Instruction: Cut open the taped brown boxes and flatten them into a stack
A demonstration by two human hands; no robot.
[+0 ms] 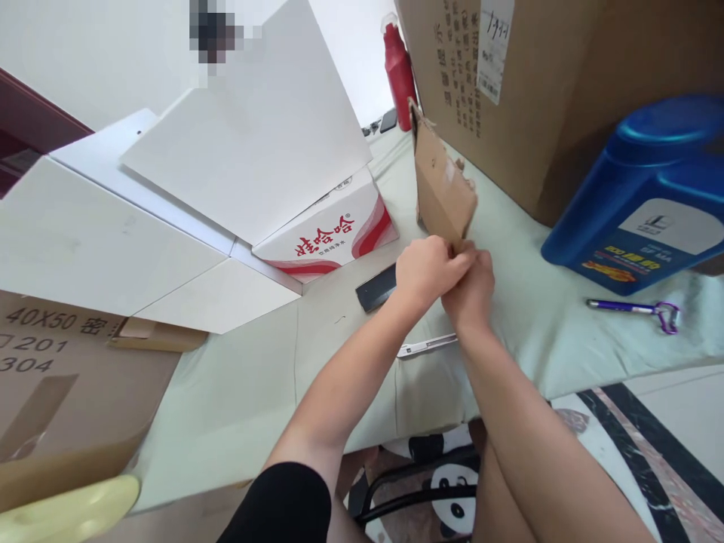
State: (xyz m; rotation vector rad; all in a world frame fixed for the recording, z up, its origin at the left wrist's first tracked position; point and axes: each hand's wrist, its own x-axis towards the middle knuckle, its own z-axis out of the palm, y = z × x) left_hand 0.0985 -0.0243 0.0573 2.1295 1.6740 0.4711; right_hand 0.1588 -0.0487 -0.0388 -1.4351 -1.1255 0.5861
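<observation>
Right at the middle of the view, two hands meet on one piece of brown cardboard. The left hand and the right hand are pressed side by side, both with fingers curled closed, pinching the piece's lower end between them. The piece is held just above the pale green surface, near its far half. It stands almost upright: its long axis runs from the hands up and slightly leftward in the view, its torn lower end is in the grip, and its upper end points toward the one red bottle at the back.

Two brown boxes are in view: a large brown box behind the piece at the upper right, and a printed brown box at the near left. One white carton with red lettering sits left of the hands, its white flaps spread open. One blue jug stands at the right, touching the large brown box or just in front of it. One purple pen with a clip lies in front of the jug. One dark flat slab lies just left of the left hand, and one pale utility knife lies beneath the forearms.
</observation>
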